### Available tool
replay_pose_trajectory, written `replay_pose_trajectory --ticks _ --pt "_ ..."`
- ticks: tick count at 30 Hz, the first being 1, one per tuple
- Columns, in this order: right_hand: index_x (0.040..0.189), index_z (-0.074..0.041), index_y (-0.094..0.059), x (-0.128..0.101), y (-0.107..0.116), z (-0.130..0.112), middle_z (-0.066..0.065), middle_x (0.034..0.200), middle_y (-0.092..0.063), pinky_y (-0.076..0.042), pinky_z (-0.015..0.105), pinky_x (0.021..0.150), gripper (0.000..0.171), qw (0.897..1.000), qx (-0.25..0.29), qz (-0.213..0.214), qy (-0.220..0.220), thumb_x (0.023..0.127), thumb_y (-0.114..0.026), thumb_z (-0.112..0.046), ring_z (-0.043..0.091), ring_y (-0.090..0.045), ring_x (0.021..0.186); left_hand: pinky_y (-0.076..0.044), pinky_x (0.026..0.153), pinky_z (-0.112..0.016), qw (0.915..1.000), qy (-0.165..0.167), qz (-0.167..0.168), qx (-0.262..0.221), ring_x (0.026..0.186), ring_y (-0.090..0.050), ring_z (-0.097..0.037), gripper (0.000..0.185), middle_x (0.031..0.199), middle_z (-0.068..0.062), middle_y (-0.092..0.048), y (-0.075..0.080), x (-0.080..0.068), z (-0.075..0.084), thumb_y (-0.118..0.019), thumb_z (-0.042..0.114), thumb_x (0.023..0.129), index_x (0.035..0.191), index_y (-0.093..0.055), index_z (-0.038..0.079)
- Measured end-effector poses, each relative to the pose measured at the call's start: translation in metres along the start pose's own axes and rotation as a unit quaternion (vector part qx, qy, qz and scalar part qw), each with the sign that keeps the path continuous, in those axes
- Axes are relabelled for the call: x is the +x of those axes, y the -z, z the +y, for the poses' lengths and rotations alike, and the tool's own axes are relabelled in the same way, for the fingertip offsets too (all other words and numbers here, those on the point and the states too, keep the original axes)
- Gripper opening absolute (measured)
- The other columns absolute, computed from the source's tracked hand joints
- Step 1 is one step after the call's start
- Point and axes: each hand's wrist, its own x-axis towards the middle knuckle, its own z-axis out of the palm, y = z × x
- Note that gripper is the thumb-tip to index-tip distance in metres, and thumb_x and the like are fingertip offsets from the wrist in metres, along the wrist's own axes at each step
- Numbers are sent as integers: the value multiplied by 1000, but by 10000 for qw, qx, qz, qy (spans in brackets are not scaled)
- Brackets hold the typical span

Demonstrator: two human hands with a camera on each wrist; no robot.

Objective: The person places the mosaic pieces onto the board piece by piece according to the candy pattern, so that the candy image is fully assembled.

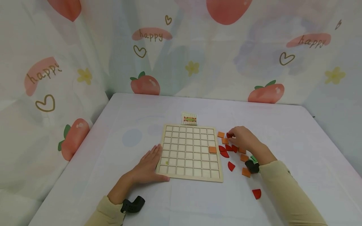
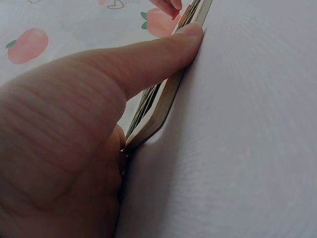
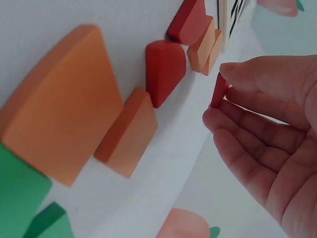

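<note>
A wooden grid board (image 1: 189,152) lies flat on the table, with one orange square tile (image 1: 212,149) in a cell at its right edge. My left hand (image 1: 151,161) rests flat against the board's lower left corner. In the left wrist view its thumb (image 2: 148,64) presses along the board's edge (image 2: 166,101). To the right of the board, my right hand (image 1: 234,135) pinches a small red piece (image 1: 228,135) just above the loose pieces. The right wrist view shows that red piece (image 3: 218,89) standing on edge between thumb and fingers (image 3: 237,124).
Loose orange squares (image 1: 245,172), red quarter-round pieces (image 1: 231,165) and a green piece (image 1: 253,158) lie right of the board. One red piece (image 1: 256,193) lies nearer me. A small pattern card (image 1: 189,118) stands behind the board. Printed cloth hangs behind the white table (image 1: 113,138).
</note>
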Motion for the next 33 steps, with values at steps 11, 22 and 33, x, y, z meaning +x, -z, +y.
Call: replay_pose_trajectory --ticks 11,22,33 --pt "99 5 -66 -5 -6 -15 9 84 -61 -47 34 66 20 9991 100 180 376 84 -64 -7 20 -50 70 -4 108 -40 10000 -25 -24 25 138 6 -19 116 152 -10 3 -1 2 -2 -61 67 71 146 -2 0" --pt "93 5 -67 -5 -17 -27 3 74 -61 -46 32 64 18 9975 2 173 692 83 -66 -9 17 -51 67 -5 108 -41 10000 -67 2 45 138 5 -22 115 152 -12 1 0 1 -1 -62 65 72 145 -3 -1" --pt "76 -4 -65 -6 -22 -40 -1 60 -51 -38 26 51 11 9977 7 70 678 85 -65 -11 14 -44 54 -4 108 -40 10000 -44 4 47 138 5 -21 116 152 -11 2 -2 1 -3 -61 67 71 146 -2 0"
